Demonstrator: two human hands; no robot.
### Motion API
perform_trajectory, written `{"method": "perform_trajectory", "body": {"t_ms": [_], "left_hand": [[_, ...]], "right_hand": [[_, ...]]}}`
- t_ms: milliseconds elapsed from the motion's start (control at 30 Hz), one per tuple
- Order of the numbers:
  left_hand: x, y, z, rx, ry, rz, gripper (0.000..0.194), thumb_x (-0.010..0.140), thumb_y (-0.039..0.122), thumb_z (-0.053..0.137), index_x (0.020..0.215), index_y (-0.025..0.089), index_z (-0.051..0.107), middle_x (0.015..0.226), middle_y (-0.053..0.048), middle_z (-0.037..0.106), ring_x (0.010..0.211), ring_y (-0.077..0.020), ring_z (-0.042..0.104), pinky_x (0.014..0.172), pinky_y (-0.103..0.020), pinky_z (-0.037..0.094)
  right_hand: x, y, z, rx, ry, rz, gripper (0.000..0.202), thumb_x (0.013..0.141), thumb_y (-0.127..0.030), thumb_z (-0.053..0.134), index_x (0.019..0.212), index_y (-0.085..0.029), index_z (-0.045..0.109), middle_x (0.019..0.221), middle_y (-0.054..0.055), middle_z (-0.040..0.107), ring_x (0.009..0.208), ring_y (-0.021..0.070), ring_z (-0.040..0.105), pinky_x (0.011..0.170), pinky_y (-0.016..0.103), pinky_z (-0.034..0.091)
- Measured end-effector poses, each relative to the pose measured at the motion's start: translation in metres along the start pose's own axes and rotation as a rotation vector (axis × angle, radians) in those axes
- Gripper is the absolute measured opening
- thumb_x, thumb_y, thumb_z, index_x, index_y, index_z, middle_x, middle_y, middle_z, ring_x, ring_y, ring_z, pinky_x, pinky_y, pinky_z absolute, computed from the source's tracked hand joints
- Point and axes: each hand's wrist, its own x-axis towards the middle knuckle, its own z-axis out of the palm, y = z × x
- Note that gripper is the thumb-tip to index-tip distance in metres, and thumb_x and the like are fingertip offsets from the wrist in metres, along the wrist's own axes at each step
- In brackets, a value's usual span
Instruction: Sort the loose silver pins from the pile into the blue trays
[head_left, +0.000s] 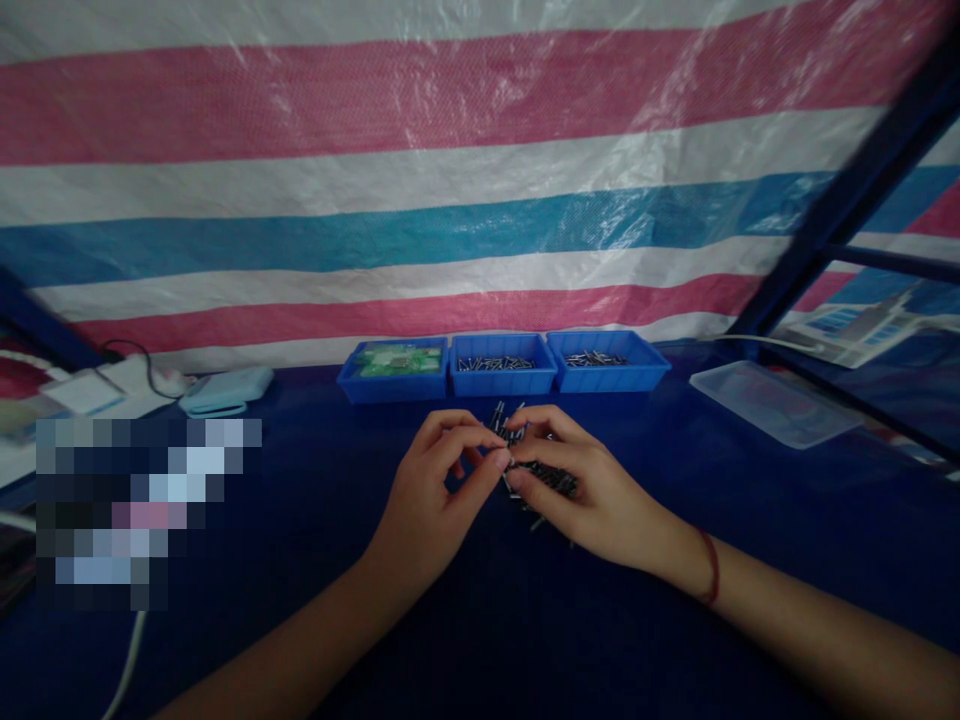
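Two bare hands meet near the centre of my view: the left hand (431,485) and the right hand (611,495), at a loose pile of slim, dark and silvery, metal-looking pieces (553,478) on the dark blue tabletop (300,470). The fingers of both are drawn into narrow pinches, tips close together; I can't tell whether a piece sits between them, as the light is dim and anything there is tiny.

The pile lies just right of centre, partly hidden by the right hand, and that is my main worry: a low palm could sweep pieces aside and scatter them. With tips this crowded, I judge a slender piece could slip or roll free and vanish among the others, dark on dark.

Behind the hands, just above centre, stand three open rectangular blue plastic bins. The left bin (394,390) holds green packets; the middle bin (502,384) and right bin (615,380) hold slim metal pieces. Those two loads look alike to me, so a mix-up would be easy to miss.
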Motion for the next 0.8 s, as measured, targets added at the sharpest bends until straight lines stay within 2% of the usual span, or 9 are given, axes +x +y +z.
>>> {"method": "perform_trajectory", "body": {"t_ms": [567, 667, 800], "left_hand": [[-0.0004, -0.0009, 0.0012, 0.016, 0.012, 0.041, 0.011, 0.083, 0.016, 0.058, 0.09, 0.022, 0.063, 0.095, -0.001, 0.053, 0.069, -0.009, 0.055, 0.061, -0.024, 0.046], [-0.0003, -0.0006, 0.0002, 0.017, 0.012, 0.036, 0.011, 0.084, 0.016, 0.057, 0.091, 0.022, 0.063, 0.094, -0.001, 0.053, 0.072, -0.0102, 0.055, 0.063, -0.025, 0.047], [0.001, -0.0033, -0.0015, 0.013, 0.012, -0.004, 0.01, 0.086, 0.019, 0.054, 0.092, 0.022, 0.062, 0.096, -0.002, 0.053, 0.078, -0.0124, 0.056, 0.065, -0.026, 0.047]], "right_hand": [[-0.0006, 0.0017, 0.0029, -0.006, -0.006, -0.015, 0.013, 0.085, -0.015, 0.052, 0.083, -0.017, 0.064, 0.109, 0.008, 0.051, 0.1, 0.0155, 0.055, 0.086, 0.031, 0.047], [-0.0003, 0.0037, 0.0032, -0.008, 0.037, -0.02, 0.012, 0.084, -0.015, 0.053, 0.086, -0.017, 0.065, 0.107, 0.008, 0.052, 0.101, 0.0163, 0.055, 0.085, 0.032, 0.047], [0.001, 0.0075, 0.0014, -0.056, 0.185, -0.012, 0.011, 0.083, -0.019, 0.057, 0.089, -0.018, 0.066, 0.104, 0.008, 0.054, 0.1, 0.0175, 0.056, 0.085, 0.034, 0.047]]}}
